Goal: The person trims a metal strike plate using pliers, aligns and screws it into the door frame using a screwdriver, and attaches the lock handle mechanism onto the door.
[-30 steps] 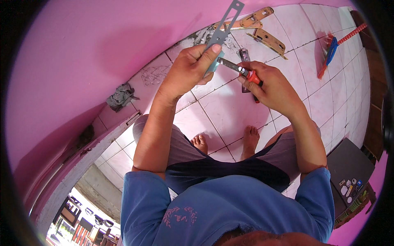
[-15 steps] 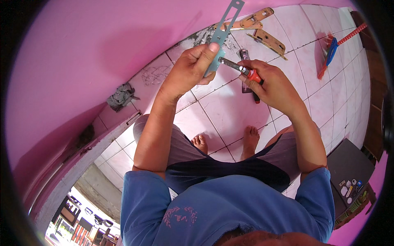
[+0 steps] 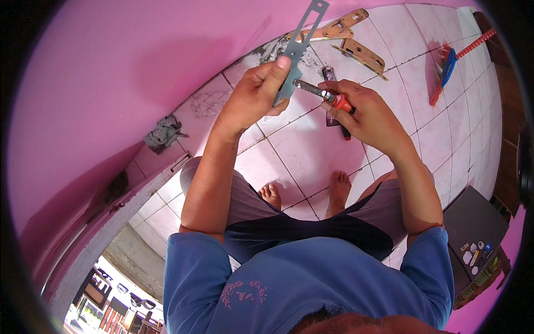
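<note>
My left hand (image 3: 258, 92) is closed on a long grey-blue metal plate (image 3: 310, 25) with a slot near its upper end, and the plate is tilted up to the right. The thumb presses on its face. In my right hand (image 3: 361, 108) is a red-handled tool (image 3: 342, 102) with a flat metal blade, gripped by the handle. The blade's tip points left at the plate's lower edge; whether it touches I cannot tell. Beneath the right hand, a dark tool (image 3: 331, 119) lies partly hidden on the floor.
Beyond my hands lie a brass-coloured lock case (image 3: 362, 54) and worn lock plates (image 3: 346, 23) by the pink wall (image 3: 139, 55). A crumpled grey cloth (image 3: 164, 133) is at left, a red-and-blue broom (image 3: 448, 69) at right. A dark box-like thing (image 3: 473, 228) stands lower right.
Both hands, with the plate and the red-handled tool, have shifted very slightly left in the picture. The grips look the same.
</note>
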The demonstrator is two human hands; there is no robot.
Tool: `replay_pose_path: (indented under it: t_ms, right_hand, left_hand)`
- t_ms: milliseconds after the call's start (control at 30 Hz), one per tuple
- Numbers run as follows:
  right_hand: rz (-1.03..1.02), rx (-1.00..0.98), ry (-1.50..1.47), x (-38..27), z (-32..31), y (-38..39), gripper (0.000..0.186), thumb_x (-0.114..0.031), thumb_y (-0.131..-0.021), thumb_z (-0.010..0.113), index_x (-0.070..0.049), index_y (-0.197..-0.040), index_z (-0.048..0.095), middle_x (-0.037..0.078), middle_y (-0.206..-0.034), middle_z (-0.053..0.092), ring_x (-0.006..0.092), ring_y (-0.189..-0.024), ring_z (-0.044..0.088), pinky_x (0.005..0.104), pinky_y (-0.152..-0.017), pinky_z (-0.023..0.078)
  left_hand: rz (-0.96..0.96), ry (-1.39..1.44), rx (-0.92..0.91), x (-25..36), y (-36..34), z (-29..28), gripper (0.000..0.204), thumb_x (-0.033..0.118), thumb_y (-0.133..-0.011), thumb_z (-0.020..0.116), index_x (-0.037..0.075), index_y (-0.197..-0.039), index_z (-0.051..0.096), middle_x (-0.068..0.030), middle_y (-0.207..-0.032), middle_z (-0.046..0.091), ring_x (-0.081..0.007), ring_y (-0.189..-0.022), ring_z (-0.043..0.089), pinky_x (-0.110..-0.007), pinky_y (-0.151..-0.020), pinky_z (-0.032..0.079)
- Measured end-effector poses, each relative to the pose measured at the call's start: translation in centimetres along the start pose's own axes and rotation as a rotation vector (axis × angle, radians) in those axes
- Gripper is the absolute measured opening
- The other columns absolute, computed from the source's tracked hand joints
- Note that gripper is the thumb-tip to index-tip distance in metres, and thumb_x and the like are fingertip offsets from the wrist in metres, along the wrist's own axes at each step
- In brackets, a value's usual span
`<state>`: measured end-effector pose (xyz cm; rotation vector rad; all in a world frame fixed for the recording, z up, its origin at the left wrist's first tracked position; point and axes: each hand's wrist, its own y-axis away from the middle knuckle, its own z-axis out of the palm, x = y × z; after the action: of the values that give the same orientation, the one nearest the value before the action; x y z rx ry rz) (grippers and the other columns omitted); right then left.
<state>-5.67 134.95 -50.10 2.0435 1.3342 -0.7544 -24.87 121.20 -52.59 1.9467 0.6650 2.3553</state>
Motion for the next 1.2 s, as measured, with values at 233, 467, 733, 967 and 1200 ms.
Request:
replay_pose_path:
  t_ms: [233,467,733,967,1200]
  right_hand:
    - [0.02,0.012,0.003,0.3,0.0,0.2,0.034,-0.017,-0.09,0.065,-0.005,-0.122,0.06,0.011,-0.089,0.061,0.0249,-0.077,0.062,0.0354,-0.071,0.049]
    - [0.062,-0.008,0.04,0.4,-0.2,0.5,0.036,-0.025,-0.091,0.061,-0.004,-0.121,0.059,0.019,-0.107,0.063,0.0375,-0.094,0.063,0.0439,-0.081,0.05]
    - [0.231,-0.115,0.05,2.4,0.9,1.4,0.041,-0.023,-0.09,0.065,-0.001,-0.124,0.058,0.017,-0.093,0.062,0.0338,-0.086,0.062,0.0402,-0.076,0.049]
    - [0.269,-0.308,0.28,10.2,10.8,3.9,0.027,-0.025,-0.091,0.055,0.0,-0.101,0.058,0.023,-0.094,0.064,0.0382,-0.091,0.064,0.0466,-0.079,0.052]
    - [0.313,-0.287,0.467,11.3,20.2,7.3,0.052,-0.023,-0.09,0.055,0.008,-0.13,0.043,0.026,-0.108,0.056,0.0379,-0.097,0.06,0.046,-0.08,0.054]
  left_hand:
    - [-0.015,0.0,0.057,0.2,-0.1,0.3,0.056,0.052,-0.102,0.038,0.007,-0.073,0.053,0.0015,-0.052,0.042,-0.0069,-0.044,0.037,-0.024,-0.043,0.029]
    - [0.026,-0.091,0.136,-0.3,-0.1,0.9,0.051,0.048,-0.102,0.042,0.005,-0.079,0.054,0.0021,-0.055,0.041,-0.0074,-0.043,0.04,-0.025,-0.042,0.032]
    - [0.038,-0.062,0.182,0.5,0.6,-0.2,0.05,0.049,-0.103,0.039,0.006,-0.082,0.052,-0.0008,-0.059,0.045,-0.0082,-0.044,0.045,-0.025,-0.039,0.032]
    - [0.088,-0.018,0.15,1.3,0.4,0.2,0.053,0.051,-0.103,0.033,0.006,-0.083,0.054,-0.0025,-0.067,0.054,-0.0083,-0.047,0.05,-0.025,-0.04,0.036]
    - [0.126,-0.041,0.063,1.2,-0.1,-0.3,0.037,0.039,-0.103,0.045,0.005,-0.089,0.053,0.0007,-0.067,0.048,-0.0056,-0.046,0.042,-0.023,-0.043,0.03]
